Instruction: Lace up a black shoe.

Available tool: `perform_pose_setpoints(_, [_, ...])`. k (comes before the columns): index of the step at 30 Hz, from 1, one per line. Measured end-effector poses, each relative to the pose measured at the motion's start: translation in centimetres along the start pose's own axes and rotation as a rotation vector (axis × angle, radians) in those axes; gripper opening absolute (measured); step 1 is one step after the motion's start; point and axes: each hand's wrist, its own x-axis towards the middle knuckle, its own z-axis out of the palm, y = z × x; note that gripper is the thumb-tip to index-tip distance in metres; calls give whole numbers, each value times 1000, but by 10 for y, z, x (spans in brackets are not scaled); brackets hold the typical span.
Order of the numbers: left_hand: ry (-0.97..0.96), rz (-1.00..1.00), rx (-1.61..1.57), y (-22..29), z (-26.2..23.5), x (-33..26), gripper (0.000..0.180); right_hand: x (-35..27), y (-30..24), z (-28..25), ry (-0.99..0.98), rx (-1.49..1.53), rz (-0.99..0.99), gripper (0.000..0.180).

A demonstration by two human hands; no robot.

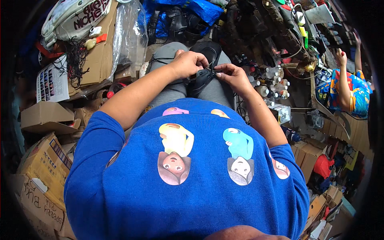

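A black shoe rests across my lap, on the grey trousers over my thighs. My left hand is closed in a pinch at its far-left side, by the lacing. From the right, my right hand also pinches with thumb and forefinger at the lacing, a short way from the left fingertips. What lies between the fingertips looks like a thin dark lace, small and partly hidden. A loose black cord trails over my left knee.
Left of me are flattened cardboard, a white bag and an open carton. Clear plastic bottles crowd the right side. A blue plastic sheet lies beyond my knees. Another person in a bright patterned shirt is at far right.
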Motion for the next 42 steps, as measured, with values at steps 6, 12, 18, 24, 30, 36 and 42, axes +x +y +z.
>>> perform_pose_setpoints(6, [-54, -81, -167, 10, 6, 4, 14, 6, -3, 1, 33, 7, 54, 14])
perform_pose_setpoints(12, [26, 58, -61, 10, -1, 4, 11, 9, -2, -5, -30, -13, 11, 13])
perform_pose_setpoints(18, [62, 120, 109, 9, -23, -14, 14, 7, 6, -19, -2, 160, 67, 15])
perform_pose_setpoints(24, [-74, 89, 228, 24, -29, -4, 12, -10, 6, -18, 17, -63, -64, 19])
perform_pose_setpoints(30, [-195, 156, 192, 32, -34, 3, 14, -43, 11, -28, 33, 13, 135, 21])
perform_pose_setpoints(36, [-291, 25, 198, 30, -33, 1, 16, -58, 11, -17, 88, -129, -2, 14])
perform_pose_setpoints(42, [-247, 147, 208, 24, -30, -1, 16, -45, -20, -48, 161, -285, -74, 9])
